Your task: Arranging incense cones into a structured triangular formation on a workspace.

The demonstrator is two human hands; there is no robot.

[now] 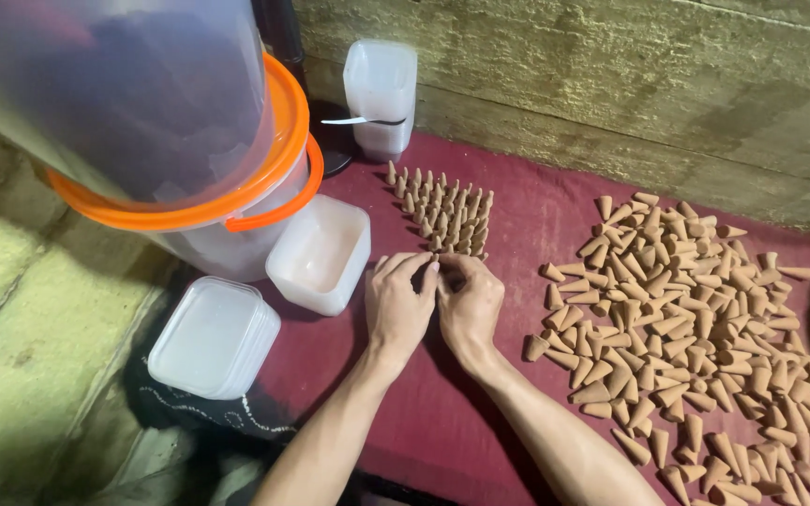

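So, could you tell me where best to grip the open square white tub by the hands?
Pinch the open square white tub by its near-right rim, coming from above on the side where the left hand is. Its walls are smooth and rounded, and the orange-rimmed bucket crowds its far-left side.

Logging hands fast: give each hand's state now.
Left hand: fingers curled at the upright cones; hold cannot be told.
Right hand: the same.

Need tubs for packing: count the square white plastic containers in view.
3. One open container sits left of the hands, one lidded container lies nearer on the left, and a stacked container stands by the wall. Others may hide behind the bucket.
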